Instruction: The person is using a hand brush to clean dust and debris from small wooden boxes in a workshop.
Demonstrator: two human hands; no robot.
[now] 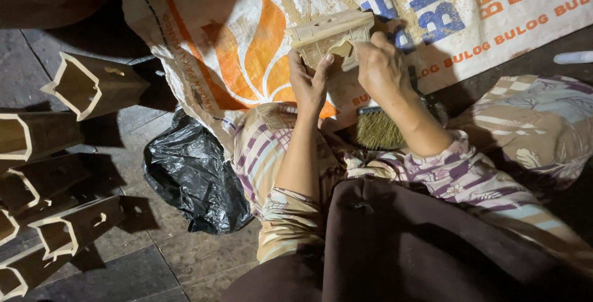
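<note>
Left hand (309, 83) clamped on the near-left end of a pale raw-wood box piece with slatted sides (332, 38), thumb up on its front face. Right hand (381, 62) closed over the box's right end; fingertips hidden behind the wood, so can't tell what they pinch. Box sits between both hands, above the lap, over a white woven plastic sack with orange and blue print (247, 24) dusted with sawdust. Box long axis runs left-right, tilted up slightly to the right. Under the right wrist: one brush with tan bristles (378, 129), handle hidden. Left of the left elbow: one crumpled black plastic bag (191, 175). Further left: about seven dark hollow wooden housings with pale edges (92, 86), several cut off at frame edge, count uncertain
</note>
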